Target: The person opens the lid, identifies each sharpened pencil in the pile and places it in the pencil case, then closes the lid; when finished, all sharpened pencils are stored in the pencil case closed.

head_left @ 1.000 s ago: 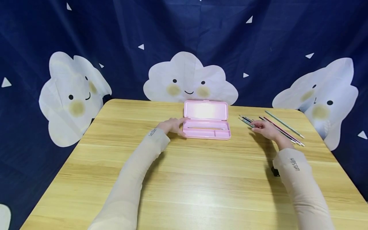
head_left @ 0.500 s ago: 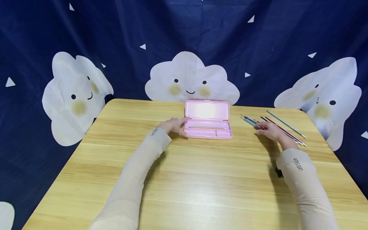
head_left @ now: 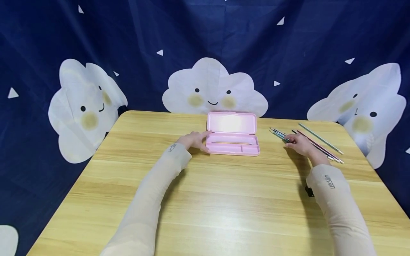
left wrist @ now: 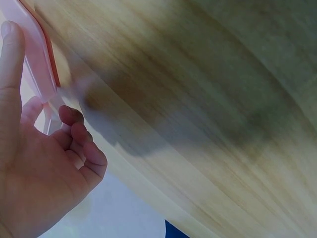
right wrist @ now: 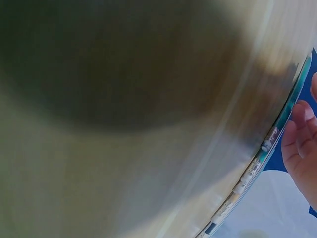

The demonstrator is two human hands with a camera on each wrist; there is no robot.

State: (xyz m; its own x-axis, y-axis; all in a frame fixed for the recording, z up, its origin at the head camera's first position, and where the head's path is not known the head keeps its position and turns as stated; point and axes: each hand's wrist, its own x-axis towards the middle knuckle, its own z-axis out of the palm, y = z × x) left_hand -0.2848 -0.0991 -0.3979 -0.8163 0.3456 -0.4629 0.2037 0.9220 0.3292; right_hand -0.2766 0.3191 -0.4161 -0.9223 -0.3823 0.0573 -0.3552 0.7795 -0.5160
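Observation:
The pink pencil case (head_left: 250, 124) lies with its lid up at the table's back, a yellowish pencil (head_left: 230, 143) in its long compartment. My left hand (head_left: 193, 139) holds the case's left end between thumb and forefinger. In the left wrist view, the left hand (left wrist: 44, 163) touches the case (left wrist: 40, 67), its other fingers loosely bent. To the right of the case, my right hand (head_left: 302, 145) pinches the right ends of several teal and dark pencils (head_left: 278, 133). The right wrist view has the right hand (right wrist: 303, 158) at a teal pencil (right wrist: 286, 115); its grip is partly out of frame.
Beyond and beside the right hand lie a pale green pencil (head_left: 320, 138) and several red and dark ones (head_left: 315, 142), slanting toward the right. A small black object (head_left: 309, 191) shows by the right sleeve. A blue cloud-print curtain (head_left: 141, 42) hangs behind the wooden table (head_left: 230, 199).
My right hand has shifted slightly to the right along the teal and dark pencils, which now lie closer together. The left hand keeps its place on the case.

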